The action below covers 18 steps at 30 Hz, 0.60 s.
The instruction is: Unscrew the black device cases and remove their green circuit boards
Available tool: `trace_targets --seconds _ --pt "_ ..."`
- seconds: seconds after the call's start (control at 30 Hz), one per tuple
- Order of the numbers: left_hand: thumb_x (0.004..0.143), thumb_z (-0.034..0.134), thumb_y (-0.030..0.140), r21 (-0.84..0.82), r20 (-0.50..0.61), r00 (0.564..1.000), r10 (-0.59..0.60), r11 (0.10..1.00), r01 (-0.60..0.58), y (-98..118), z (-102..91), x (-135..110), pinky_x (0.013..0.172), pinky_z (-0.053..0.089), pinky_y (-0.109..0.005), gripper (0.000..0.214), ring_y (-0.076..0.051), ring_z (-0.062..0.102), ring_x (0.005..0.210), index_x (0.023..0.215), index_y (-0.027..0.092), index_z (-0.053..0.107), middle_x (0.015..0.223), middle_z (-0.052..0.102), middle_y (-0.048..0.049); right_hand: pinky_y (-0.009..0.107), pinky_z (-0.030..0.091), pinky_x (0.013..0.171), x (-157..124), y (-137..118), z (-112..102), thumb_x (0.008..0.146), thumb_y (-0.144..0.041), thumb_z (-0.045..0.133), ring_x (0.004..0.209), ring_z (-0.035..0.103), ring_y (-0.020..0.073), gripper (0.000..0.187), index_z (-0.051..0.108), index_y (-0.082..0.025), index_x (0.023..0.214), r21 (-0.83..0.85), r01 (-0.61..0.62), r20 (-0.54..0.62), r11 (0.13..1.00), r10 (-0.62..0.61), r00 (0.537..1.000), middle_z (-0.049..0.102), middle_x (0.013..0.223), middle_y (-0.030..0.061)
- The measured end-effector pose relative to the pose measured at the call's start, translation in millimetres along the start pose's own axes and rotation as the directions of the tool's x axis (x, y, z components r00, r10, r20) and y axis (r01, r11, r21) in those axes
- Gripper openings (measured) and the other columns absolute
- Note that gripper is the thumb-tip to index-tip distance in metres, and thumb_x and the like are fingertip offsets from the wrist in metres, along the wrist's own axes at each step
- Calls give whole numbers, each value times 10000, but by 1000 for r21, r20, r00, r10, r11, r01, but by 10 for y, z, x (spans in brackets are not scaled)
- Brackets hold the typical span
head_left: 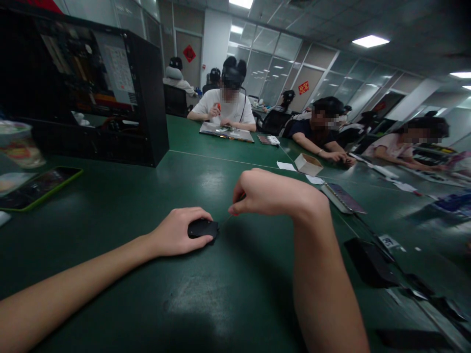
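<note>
My left hand (172,233) lies on the green table and grips a small flat black device (202,228) by its sides, thumb on the near edge and fingers over the far one. Tiny dots like screws show on its top. With the wrist bent sharply, my right hand (253,192) is closed around a screwdriver (242,196), its handle mostly hidden by the fingers. The thin shaft slants down and left towards the device's right end; whether its tip touches there, I cannot tell.
An open black computer case (142,98) stands at the back left. Before it lie a phone in a green-edged case (40,189) and a plastic cup (20,144). A small cardboard box (308,164), a notebook (342,198) and a black block (370,262) are rightward. Co-workers sit across the table.
</note>
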<state>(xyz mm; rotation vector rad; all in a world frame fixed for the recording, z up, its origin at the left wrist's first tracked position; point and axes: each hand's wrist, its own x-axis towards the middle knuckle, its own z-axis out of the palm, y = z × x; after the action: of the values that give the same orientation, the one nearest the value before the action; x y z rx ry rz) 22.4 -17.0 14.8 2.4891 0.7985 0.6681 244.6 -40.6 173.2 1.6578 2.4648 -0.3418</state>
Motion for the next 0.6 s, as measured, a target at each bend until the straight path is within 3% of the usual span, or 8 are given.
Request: trace_targets --seconds 0.23,0.37,0.47,0.6 --pt "868 731 409 3 17 1000 20 1000 -20 -13 -24 7 868 525 -321 333 -235 705 1000 1147 230 702 1114 741 -40 250 381 576 384 443 182 892 -466 676 637 597 131 325 832 -186 836 104 -40 -37 994 45 998 750 736 34" --pt "884 722 427 13 30 999 23 1000 -24 -29 -23 -3 871 525 -324 351 -238 703 1010 1169 225 694 1131 738 -49 272 389 605 577 640 345 900 -533 663 712 620 164 380 836 -195 896 106 -136 67 985 129 989 775 858 58" --pt "898 712 435 20 26 999 27 999 -28 -38 -11 -2 867 523 -327 352 -240 702 1011 1176 221 686 1136 736 -54 295 382 603 581 554 368 899 -578 653 717 620 185 420 840 -202 889 55 -166 105 985 159 982 773 884 82" --pt "902 714 436 23 22 999 33 999 -33 -45 4 -2 852 520 -325 350 -238 700 1001 1179 226 679 1128 734 -45 313 365 596 479 288 301 881 -576 680 639 590 181 413 839 -199 828 34 -65 75 997 63 995 743 760 86"
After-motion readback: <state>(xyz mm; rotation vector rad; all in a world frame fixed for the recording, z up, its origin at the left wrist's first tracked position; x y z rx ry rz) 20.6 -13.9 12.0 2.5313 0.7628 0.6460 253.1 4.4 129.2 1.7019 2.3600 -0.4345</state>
